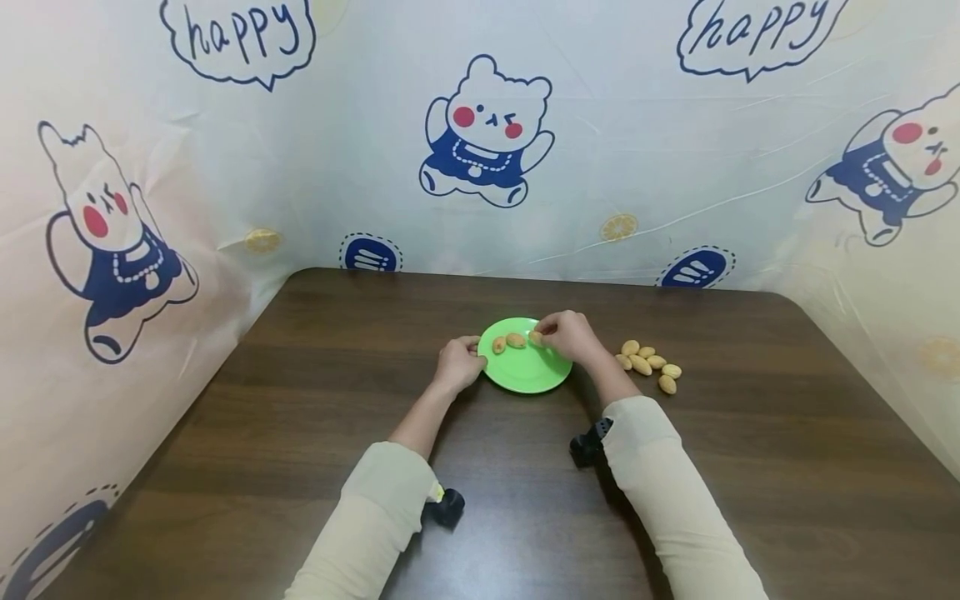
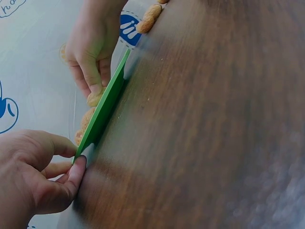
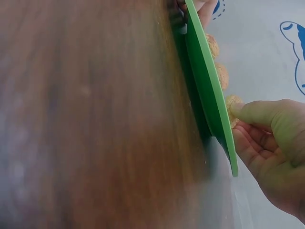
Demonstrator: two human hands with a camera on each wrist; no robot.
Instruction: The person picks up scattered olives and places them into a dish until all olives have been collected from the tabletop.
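Note:
A round green plate point(image 1: 528, 373) lies on the table, with two peanuts in their shells point(image 1: 515, 340) near its far edge. My left hand point(image 1: 459, 364) pinches the plate's left rim between thumb and fingers, as the left wrist view shows. Over the plate's far right side, my right hand point(image 1: 572, 335) holds another peanut point(image 3: 232, 106) between thumb and fingertips, right at the plate's surface. In the right wrist view this peanut is in line with the other two along the plate.
Several more unshelled peanuts point(image 1: 641, 364) lie in a loose group on the brown wooden table point(image 1: 315, 400), right of the plate. A printed cloth point(image 1: 360, 150) with cartoon bears hangs behind and at both sides. Small black cameras point(image 1: 447, 508) sit at both wrists.

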